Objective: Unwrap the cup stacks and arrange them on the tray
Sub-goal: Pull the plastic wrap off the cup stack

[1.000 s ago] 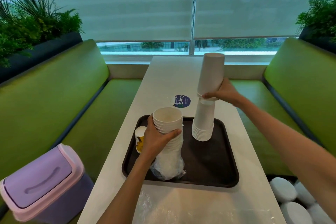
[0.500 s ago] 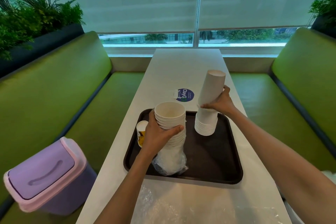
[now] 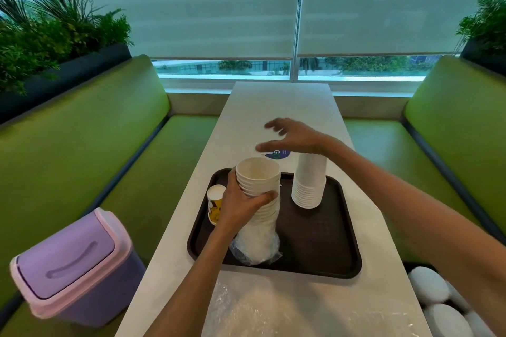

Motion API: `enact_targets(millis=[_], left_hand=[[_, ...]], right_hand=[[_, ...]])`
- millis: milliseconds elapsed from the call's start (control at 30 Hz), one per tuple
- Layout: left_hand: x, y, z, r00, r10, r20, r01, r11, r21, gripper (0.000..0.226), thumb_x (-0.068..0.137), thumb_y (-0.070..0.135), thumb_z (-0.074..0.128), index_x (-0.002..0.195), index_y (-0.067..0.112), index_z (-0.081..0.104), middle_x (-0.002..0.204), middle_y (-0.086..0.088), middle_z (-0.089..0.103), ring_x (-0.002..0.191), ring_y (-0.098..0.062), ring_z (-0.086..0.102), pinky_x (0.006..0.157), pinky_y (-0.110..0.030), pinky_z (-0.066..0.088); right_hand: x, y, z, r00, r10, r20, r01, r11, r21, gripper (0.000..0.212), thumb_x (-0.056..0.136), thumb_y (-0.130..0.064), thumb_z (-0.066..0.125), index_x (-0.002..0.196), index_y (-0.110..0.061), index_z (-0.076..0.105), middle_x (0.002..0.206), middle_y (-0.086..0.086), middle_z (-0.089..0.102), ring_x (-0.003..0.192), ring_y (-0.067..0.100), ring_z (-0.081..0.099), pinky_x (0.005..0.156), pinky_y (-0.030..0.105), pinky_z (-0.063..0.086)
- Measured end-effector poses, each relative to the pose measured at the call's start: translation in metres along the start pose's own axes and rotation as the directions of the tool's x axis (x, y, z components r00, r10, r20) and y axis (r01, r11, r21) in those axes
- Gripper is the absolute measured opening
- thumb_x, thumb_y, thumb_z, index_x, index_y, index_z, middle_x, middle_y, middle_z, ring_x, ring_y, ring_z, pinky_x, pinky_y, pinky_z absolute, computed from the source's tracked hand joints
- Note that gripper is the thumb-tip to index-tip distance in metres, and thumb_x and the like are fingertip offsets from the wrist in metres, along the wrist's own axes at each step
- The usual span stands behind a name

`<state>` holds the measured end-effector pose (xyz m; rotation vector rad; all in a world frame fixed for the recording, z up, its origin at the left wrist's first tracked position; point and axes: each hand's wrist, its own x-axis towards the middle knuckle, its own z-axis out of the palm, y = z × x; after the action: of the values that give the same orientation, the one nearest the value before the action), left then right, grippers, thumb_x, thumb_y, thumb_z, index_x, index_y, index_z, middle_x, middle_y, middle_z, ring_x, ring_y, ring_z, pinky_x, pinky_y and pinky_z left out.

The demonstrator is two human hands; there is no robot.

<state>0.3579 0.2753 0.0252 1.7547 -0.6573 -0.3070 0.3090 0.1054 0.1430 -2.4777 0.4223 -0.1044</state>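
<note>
While a mouth-up stack of white paper cups (image 3: 258, 180) is gripped just below its rim by the left hand (image 3: 241, 205), the right hand (image 3: 295, 139) is held above a second, upturned stack (image 3: 309, 183) with fingers spread and nothing in them.

Both stacks are stood on a dark, round-cornered tray (image 3: 323, 241) with a raised lip, set across a narrow pale table (image 3: 279, 107). Bare tray floor is left at the near right. The gripped stack's lower part is sheathed in wrinkled clear plastic (image 3: 254, 250) bunched at the tray's near edge. A small yellow-printed cup (image 3: 215, 204) is seen at the left lip. Crumpled clear film (image 3: 246, 309) is spread on the near tabletop. Glossy green benches (image 3: 82, 145) flank both long sides, with a lilac swing-lid bin (image 3: 74, 265) at the left.
</note>
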Motion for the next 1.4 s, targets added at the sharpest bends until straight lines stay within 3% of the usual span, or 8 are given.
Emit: enact_targets(millis=[67, 167, 333, 600, 767, 1100, 1333, 1400], left_hand=[[0.000, 0.002, 0.000, 1.000, -0.005, 0.008, 0.005, 1.000, 0.004, 0.088, 0.065, 0.026, 0.087, 0.135, 0.019, 0.034, 0.115, 0.013, 0.049, 0.104, -0.005, 0.051, 0.067, 0.000, 0.040], [-0.001, 0.001, 0.000, 1.000, -0.011, 0.001, 0.011, 1.000, -0.009, 0.091, 0.065, 0.030, 0.086, 0.138, 0.018, 0.032, 0.120, 0.010, 0.049, 0.106, -0.007, 0.050, 0.069, -0.002, 0.040], [-0.006, -0.005, 0.001, 0.999, 0.005, -0.043, -0.008, 0.998, -0.065, 0.096, 0.063, 0.030, 0.087, 0.140, 0.016, 0.031, 0.130, 0.004, 0.050, 0.114, -0.011, 0.051, 0.077, -0.004, 0.044], [-0.009, -0.015, 0.008, 0.998, 0.014, -0.056, -0.021, 0.992, -0.123, 0.098, 0.065, 0.035, 0.085, 0.143, 0.018, 0.028, 0.136, 0.002, 0.048, 0.121, -0.014, 0.051, 0.097, -0.024, 0.047], [-0.007, -0.018, 0.007, 1.000, 0.014, -0.013, -0.016, 0.993, -0.115, 0.097, 0.065, 0.038, 0.085, 0.142, 0.020, 0.029, 0.134, 0.001, 0.051, 0.120, -0.014, 0.052, 0.100, -0.034, 0.047], [-0.007, -0.014, 0.002, 1.000, 0.014, -0.012, -0.015, 0.991, -0.130, 0.088, 0.065, 0.031, 0.086, 0.134, 0.028, 0.032, 0.125, 0.008, 0.050, 0.111, -0.008, 0.051, 0.082, -0.007, 0.044], [-0.008, -0.014, -0.002, 1.000, -0.011, -0.023, 0.008, 0.994, -0.108, 0.091, 0.066, 0.030, 0.086, 0.138, 0.023, 0.031, 0.124, 0.008, 0.050, 0.110, -0.009, 0.051, 0.083, -0.013, 0.042], [-0.008, -0.013, -0.003, 1.000, -0.018, -0.017, 0.016, 0.996, -0.093, 0.089, 0.066, 0.030, 0.086, 0.137, 0.022, 0.032, 0.123, 0.008, 0.049, 0.110, -0.012, 0.050, 0.084, -0.017, 0.041]], right_hand=[[0.002, -0.014, 0.009, 0.979, 0.072, 0.192, -0.055, 0.994, -0.092, 0.078, 0.077, -0.058, 0.066, 0.141, -0.019, 0.043, 0.143, 0.005, 0.045, 0.127, 0.021, 0.044, 0.104, 0.035, 0.035], [0.004, -0.023, 0.023, 0.947, 0.146, 0.286, -0.083, 0.972, -0.221, 0.083, 0.075, -0.061, 0.068, 0.142, -0.019, 0.042, 0.144, 0.004, 0.044, 0.129, 0.023, 0.044, 0.104, 0.035, 0.036], [0.007, -0.026, 0.031, 0.959, 0.156, 0.237, -0.090, 0.959, -0.268, 0.083, 0.071, -0.060, 0.073, 0.138, -0.018, 0.048, 0.139, 0.003, 0.048, 0.123, 0.023, 0.048, 0.097, 0.033, 0.039], [0.010, -0.031, 0.029, 0.937, 0.197, 0.287, -0.115, 0.953, -0.279, 0.078, 0.077, -0.059, 0.068, 0.135, -0.009, 0.051, 0.137, 0.007, 0.051, 0.118, 0.027, 0.053, 0.089, 0.033, 0.048], [0.013, -0.034, 0.034, 0.927, 0.253, 0.278, -0.134, 0.913, -0.384, 0.088, 0.062, -0.072, 0.071, 0.123, -0.010, 0.059, 0.122, 0.004, 0.061, 0.108, 0.025, 0.058, 0.096, 0.040, 0.049], [0.015, -0.039, 0.038, 0.935, 0.258, 0.242, -0.153, 0.912, -0.380, 0.091, 0.062, -0.074, 0.070, 0.124, -0.008, 0.057, 0.120, 0.005, 0.059, 0.104, 0.024, 0.055, 0.092, 0.040, 0.050], [0.007, -0.052, 0.014, 0.973, 0.175, 0.149, -0.127, 0.950, -0.287, 0.074, 0.075, -0.064, 0.066, 0.119, -0.004, 0.061, 0.117, 0.010, 0.063, 0.092, 0.021, 0.058, 0.084, 0.038, 0.052], [0.003, -0.059, -0.001, 0.982, 0.144, 0.124, -0.105, 0.955, -0.278, 0.072, 0.080, -0.060, 0.064, 0.126, -0.006, 0.056, 0.126, 0.010, 0.060, 0.099, 0.022, 0.057, 0.086, 0.036, 0.050]])
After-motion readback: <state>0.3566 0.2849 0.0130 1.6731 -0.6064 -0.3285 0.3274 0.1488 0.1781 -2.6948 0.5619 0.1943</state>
